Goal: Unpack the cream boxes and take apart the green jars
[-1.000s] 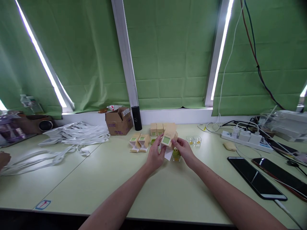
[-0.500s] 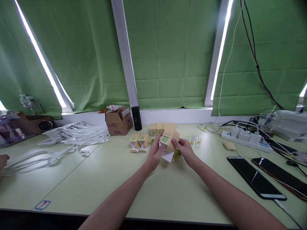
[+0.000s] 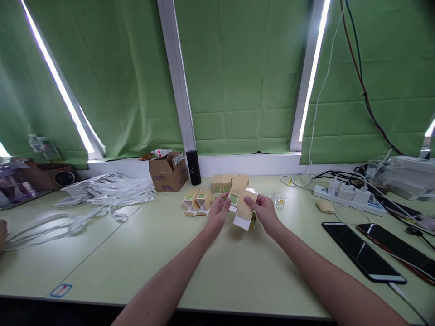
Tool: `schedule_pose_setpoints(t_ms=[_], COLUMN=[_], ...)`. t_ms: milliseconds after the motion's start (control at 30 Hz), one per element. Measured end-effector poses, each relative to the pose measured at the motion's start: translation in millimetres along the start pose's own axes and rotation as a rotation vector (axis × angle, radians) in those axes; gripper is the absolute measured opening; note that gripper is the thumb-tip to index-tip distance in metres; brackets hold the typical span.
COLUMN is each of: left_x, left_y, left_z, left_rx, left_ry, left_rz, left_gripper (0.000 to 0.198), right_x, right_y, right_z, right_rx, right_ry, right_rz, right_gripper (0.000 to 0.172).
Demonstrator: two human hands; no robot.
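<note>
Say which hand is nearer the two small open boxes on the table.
Left. The left hand is just to their right; the right hand is farther right, on the other side of the held box.

No legible text.
Left of the fingers (image 3: 252, 202), the carton (image 3: 165, 175) bears blurred purple print (image 3: 169, 187); nearer, a blue-outlined red mark (image 3: 61, 290) is on the desk (image 3: 112, 271).
</note>
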State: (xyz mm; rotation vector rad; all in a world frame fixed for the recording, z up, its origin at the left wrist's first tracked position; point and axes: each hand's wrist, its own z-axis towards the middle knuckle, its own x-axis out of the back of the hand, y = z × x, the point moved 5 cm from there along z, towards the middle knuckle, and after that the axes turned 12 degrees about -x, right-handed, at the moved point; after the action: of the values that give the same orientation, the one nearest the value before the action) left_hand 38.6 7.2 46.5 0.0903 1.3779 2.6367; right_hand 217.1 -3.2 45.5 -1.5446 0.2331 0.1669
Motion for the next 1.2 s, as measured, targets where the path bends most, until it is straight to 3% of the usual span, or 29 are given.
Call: schedule_pose_setpoints(t_ms=[133, 367, 467, 633, 733, 800, 1000, 1200], left_x=[-0.9, -0.4, 8.0, 22.5, 22.7, 21.0, 20.6, 18.8], left_y=[-4.2, 0.8, 6.2, 23.2, 38.4, 44.1, 44.2, 49.6], left_z=[2.1, 6.0, 9.1, 9.1, 3.7, 0.4, -4.3, -3.6], left_rx=[0.052, 0.012, -0.095, -0.398, -0.626, -0.703, -0.71, -0.695], left_ry=[-0.015, -0.014, 0.08, 0.193, 0.166, 0.11, 0.021, 0.048], left_rz=[-0.073, -0.11, -0.033, 0.368, 0.574, 0.673, 0.777, 0.794], left_gripper=[0.059, 0.048, 0.043, 0.018, 0.008, 0.01, 0.014, 0.013], right_x=[-2.8, -1.8, 6.3, 19.1, 23.8, 26.4, 35.3, 38.2], right_y=[1.3, -4.8, -10.5, -4.9, 1.8, 6.4, 21.9, 28.7], right_z=[0.0, -2.8, -2.5, 6.2, 12.2, 15.8, 25.1, 29.9], right_rx=[0.017, 0.126, 0.222, 0.209, 0.187, 0.173, 0.113, 0.149], right_ry=[-0.026, -0.006, 0.064, 0.17, 0.21, 0.222, 0.25, 0.244], right_rz=[0.003, -0.055, -0.061, -0.089, -0.084, -0.076, -0.122, -0.167], right_gripper=[0.058, 0.058, 0.058, 0.053, 0.048, 0.045, 0.044, 0.046])
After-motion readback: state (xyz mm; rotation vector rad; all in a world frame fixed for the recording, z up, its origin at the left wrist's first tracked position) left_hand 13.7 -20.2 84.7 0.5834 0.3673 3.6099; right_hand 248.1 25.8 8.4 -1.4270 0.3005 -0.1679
